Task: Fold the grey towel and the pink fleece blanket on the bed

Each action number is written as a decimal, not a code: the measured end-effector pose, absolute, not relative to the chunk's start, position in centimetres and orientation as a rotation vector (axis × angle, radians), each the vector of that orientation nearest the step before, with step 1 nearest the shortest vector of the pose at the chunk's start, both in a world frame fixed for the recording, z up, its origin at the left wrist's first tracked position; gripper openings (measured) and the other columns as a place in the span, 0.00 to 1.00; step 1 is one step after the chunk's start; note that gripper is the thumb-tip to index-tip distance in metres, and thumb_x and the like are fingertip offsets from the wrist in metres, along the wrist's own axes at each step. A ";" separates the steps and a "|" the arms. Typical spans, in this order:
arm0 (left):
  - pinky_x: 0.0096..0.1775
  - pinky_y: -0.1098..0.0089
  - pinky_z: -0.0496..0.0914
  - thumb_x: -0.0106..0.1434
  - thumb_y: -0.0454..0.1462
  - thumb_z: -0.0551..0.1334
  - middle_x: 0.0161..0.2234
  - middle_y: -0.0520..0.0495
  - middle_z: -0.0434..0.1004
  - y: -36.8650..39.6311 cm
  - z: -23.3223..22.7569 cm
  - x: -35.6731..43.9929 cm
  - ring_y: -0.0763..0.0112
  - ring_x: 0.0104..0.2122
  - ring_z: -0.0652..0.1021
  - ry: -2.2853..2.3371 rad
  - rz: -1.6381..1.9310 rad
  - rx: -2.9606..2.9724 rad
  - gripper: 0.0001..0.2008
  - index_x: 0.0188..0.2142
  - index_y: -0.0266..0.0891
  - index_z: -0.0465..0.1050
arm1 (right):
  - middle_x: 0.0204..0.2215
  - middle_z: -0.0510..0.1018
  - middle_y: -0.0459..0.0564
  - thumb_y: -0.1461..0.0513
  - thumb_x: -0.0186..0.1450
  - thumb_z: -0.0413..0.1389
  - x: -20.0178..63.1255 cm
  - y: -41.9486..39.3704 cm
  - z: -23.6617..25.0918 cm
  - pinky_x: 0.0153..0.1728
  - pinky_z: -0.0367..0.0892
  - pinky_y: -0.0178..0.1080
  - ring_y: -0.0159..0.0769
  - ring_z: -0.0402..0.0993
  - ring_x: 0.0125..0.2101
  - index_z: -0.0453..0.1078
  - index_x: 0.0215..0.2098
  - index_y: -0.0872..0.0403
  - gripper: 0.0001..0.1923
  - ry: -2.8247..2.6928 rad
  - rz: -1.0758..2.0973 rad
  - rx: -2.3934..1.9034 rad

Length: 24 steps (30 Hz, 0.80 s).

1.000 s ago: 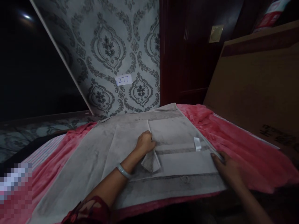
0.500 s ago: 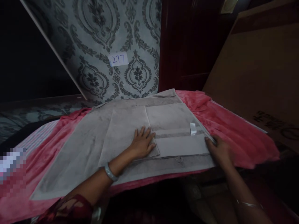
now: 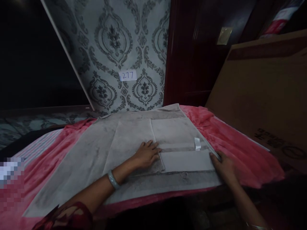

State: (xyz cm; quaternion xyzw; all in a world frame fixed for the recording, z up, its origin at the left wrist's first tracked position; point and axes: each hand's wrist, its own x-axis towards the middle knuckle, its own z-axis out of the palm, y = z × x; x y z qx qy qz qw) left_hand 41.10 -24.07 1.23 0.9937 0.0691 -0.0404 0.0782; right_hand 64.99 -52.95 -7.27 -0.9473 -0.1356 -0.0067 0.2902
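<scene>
Grey plush rectangular cloth [image 3: 134, 134] seems at a smoothing step: left hand [image 3: 146, 154] spread flat on it, right hand [image 3: 224, 166] pinching its right edge; the next move likely needs that edge steady.

Ahead of you, a paper marked 277 [image 3: 128, 75] sits on patterned wallpaper [image 3: 114, 41]. On your left is a dark screen [image 3: 35, 57]; on your right, a dark red panel [image 3: 187, 60], a pale switch [image 3: 224, 35] and a cardboard box [image 3: 261, 89], a red-and-white packet [image 3: 278, 24] above its top edge. You have a pink blanket [image 3: 240, 147] below, striped cloth [image 3: 39, 142] beside its left side
</scene>
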 end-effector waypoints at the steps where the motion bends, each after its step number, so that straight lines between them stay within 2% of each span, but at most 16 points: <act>1: 0.64 0.46 0.59 0.73 0.41 0.49 0.70 0.47 0.57 -23.2 1.9 41.9 0.50 0.67 0.62 0.197 -0.117 3.001 0.22 0.62 0.48 0.69 | 0.42 0.81 0.65 0.43 0.65 0.42 65.1 -52.9 -7.5 0.42 0.72 0.52 0.59 0.78 0.43 0.71 0.58 0.60 0.38 -0.373 -0.028 -2.512; 4: 0.62 0.57 0.63 0.69 0.31 0.50 0.68 0.46 0.63 -20.1 3.6 44.9 0.57 0.61 0.70 0.196 -0.119 3.113 0.23 0.59 0.46 0.72 | 0.41 0.81 0.64 0.42 0.64 0.42 65.5 -52.9 -8.2 0.43 0.72 0.50 0.56 0.78 0.43 0.71 0.56 0.60 0.37 -0.399 -0.078 -2.469; 7: 0.61 0.61 0.63 0.64 0.27 0.53 0.65 0.43 0.67 -17.3 4.7 47.9 0.59 0.60 0.72 0.183 -0.167 3.172 0.25 0.57 0.43 0.73 | 0.41 0.81 0.62 0.42 0.63 0.43 65.8 -52.9 -8.9 0.41 0.72 0.49 0.55 0.78 0.42 0.72 0.55 0.59 0.37 -0.365 -0.107 -2.460; 12: 0.54 0.63 0.69 0.63 0.26 0.52 0.54 0.41 0.77 -15.2 4.9 50.7 0.59 0.52 0.77 0.145 -0.209 3.223 0.22 0.51 0.41 0.75 | 0.38 0.82 0.59 0.41 0.63 0.44 66.5 -53.0 -10.3 0.42 0.72 0.48 0.53 0.79 0.40 0.75 0.51 0.56 0.35 -0.423 -0.115 -2.379; 18: 0.49 0.63 0.70 0.64 0.28 0.51 0.52 0.35 0.74 -14.4 4.6 51.7 0.58 0.46 0.78 0.109 -0.171 3.262 0.16 0.44 0.35 0.76 | 0.37 0.82 0.59 0.39 0.63 0.44 66.9 -53.4 -11.0 0.42 0.72 0.46 0.52 0.79 0.40 0.74 0.51 0.55 0.35 -0.432 -0.139 -2.369; 24: 0.50 0.63 0.68 0.68 0.31 0.49 0.51 0.38 0.73 -14.5 4.7 51.9 0.60 0.47 0.74 -0.002 -0.103 3.248 0.15 0.42 0.36 0.74 | 0.36 0.82 0.59 0.37 0.64 0.42 66.6 -53.3 -11.0 0.41 0.72 0.49 0.53 0.79 0.38 0.73 0.53 0.54 0.38 -0.385 -0.085 -2.408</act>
